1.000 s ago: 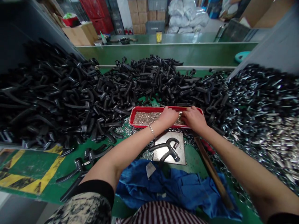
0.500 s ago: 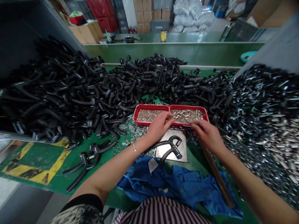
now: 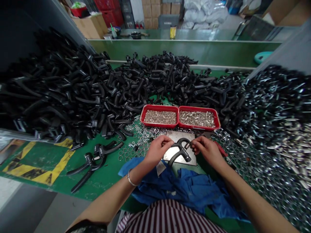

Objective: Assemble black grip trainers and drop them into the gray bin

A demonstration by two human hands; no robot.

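Note:
A black Y-shaped lever part (image 3: 181,150) with a hooked end lies on a square metal plate (image 3: 171,134) in front of me. My left hand (image 3: 159,149) is closed, thumb and fingers pinched around the lever's left arm. On the other side, my right hand (image 3: 207,150) is closed in a pinch beside the hook, close to a small metal pin (image 3: 187,146) there. Its fingertips hide whatever they may hold. Beyond the plate stand two joined red trays: the left tray (image 3: 159,125) contains tiny metal pieces, the right tray (image 3: 199,127) short metal pins.
Black lever parts (image 3: 97,87) are heaped at left and behind the trays. Metal rings (image 3: 262,178) and cylinders (image 3: 291,145) cover the right side. A blue cloth (image 3: 184,187) lies near me. Two joined levers (image 3: 91,165) rest at left. A red-ended tool (image 3: 220,149) is beside my right hand.
Both hands have drawn back from the red trays to the black lever on the plate. My left fingers now close on its arm; the right ones are beside its hook.

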